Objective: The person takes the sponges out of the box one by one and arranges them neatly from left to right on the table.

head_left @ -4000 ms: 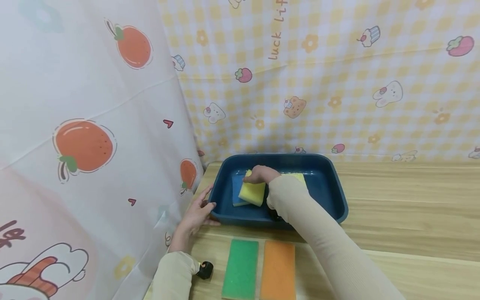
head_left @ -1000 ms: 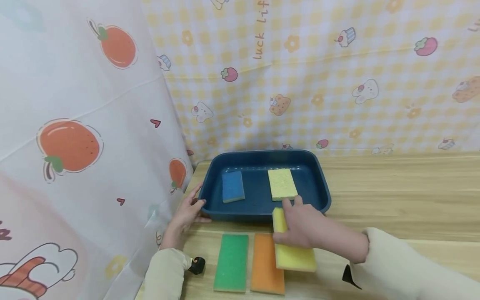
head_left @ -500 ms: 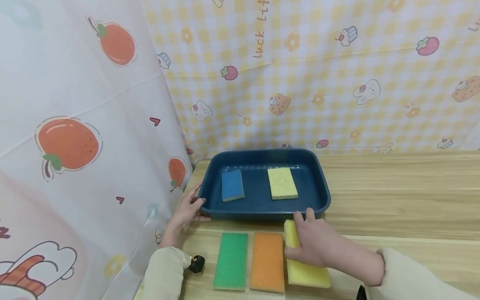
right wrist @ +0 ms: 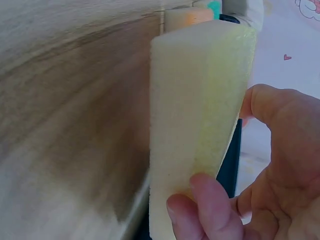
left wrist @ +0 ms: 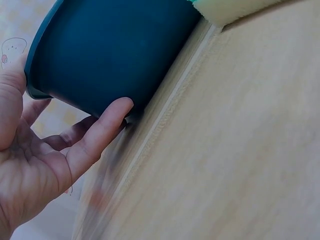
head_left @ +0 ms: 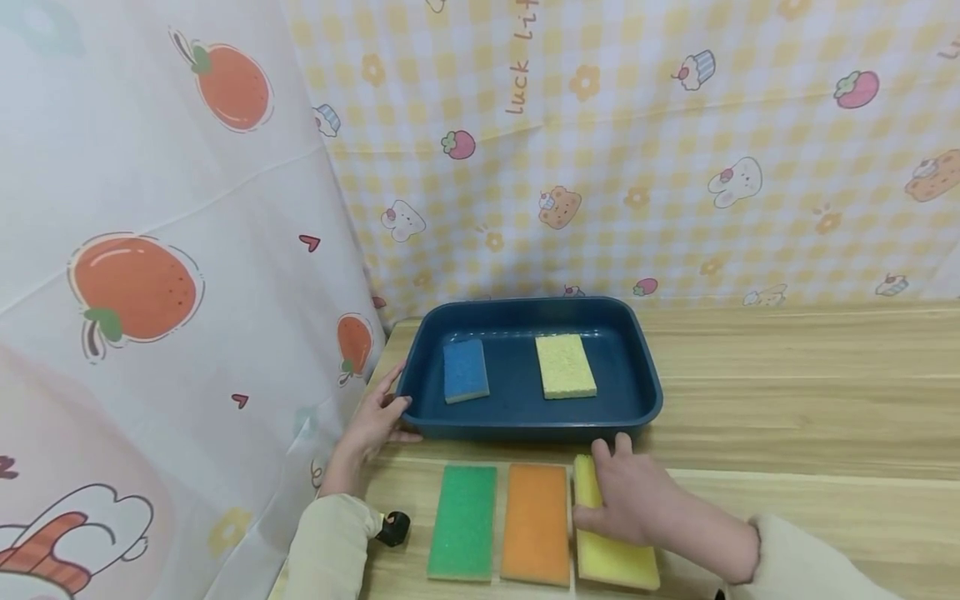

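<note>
You have the green sponge [head_left: 462, 522] and orange sponge [head_left: 536, 525] laid side by side on the tabletop [head_left: 787, 392]; the third place in that row looks nearly filled. Your right hand [head_left: 630, 500], reaching in from the right, has its fingers clamped on the yellow sponge [head_left: 615, 565] just beside the orange one. The blue sponge [head_left: 465, 371] and pale yellow sponge [head_left: 566, 367] lie apart inside the dark blue pan [head_left: 517, 422]. Your left hand [head_left: 375, 421] touches its near-left corner, fingers spread.
</note>
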Demonstrator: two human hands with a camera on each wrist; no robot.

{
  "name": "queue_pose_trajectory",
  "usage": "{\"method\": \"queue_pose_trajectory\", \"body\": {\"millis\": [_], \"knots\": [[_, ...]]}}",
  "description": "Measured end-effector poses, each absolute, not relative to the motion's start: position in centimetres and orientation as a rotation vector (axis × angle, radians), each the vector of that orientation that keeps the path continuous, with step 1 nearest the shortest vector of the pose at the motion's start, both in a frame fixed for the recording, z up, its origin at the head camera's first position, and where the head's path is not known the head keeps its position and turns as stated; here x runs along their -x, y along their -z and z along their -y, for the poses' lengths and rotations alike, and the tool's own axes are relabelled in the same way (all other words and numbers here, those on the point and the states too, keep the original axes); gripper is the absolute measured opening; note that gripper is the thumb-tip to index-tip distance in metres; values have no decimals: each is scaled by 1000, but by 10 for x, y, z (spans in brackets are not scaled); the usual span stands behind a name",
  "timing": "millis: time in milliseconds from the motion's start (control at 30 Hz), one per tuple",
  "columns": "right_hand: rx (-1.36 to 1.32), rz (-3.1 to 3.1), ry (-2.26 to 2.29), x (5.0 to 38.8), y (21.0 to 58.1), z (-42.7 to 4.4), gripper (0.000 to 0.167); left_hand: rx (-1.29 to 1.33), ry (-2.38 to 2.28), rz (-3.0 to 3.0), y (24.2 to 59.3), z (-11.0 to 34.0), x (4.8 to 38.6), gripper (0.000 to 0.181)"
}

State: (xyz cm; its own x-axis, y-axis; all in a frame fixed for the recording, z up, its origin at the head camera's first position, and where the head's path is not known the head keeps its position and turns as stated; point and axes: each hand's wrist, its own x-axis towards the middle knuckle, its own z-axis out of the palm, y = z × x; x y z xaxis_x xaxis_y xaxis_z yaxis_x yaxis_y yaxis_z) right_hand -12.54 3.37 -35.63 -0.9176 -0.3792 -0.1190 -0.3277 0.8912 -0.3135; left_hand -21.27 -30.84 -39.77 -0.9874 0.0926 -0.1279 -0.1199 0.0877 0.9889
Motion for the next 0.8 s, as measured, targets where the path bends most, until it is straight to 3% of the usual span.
{"method": "queue_pose_trajectory", "body": {"millis": [800], "knots": [[510,-2878,430,129,382,-34,85,26,-2019,-2205,400,310,212,62]]}}
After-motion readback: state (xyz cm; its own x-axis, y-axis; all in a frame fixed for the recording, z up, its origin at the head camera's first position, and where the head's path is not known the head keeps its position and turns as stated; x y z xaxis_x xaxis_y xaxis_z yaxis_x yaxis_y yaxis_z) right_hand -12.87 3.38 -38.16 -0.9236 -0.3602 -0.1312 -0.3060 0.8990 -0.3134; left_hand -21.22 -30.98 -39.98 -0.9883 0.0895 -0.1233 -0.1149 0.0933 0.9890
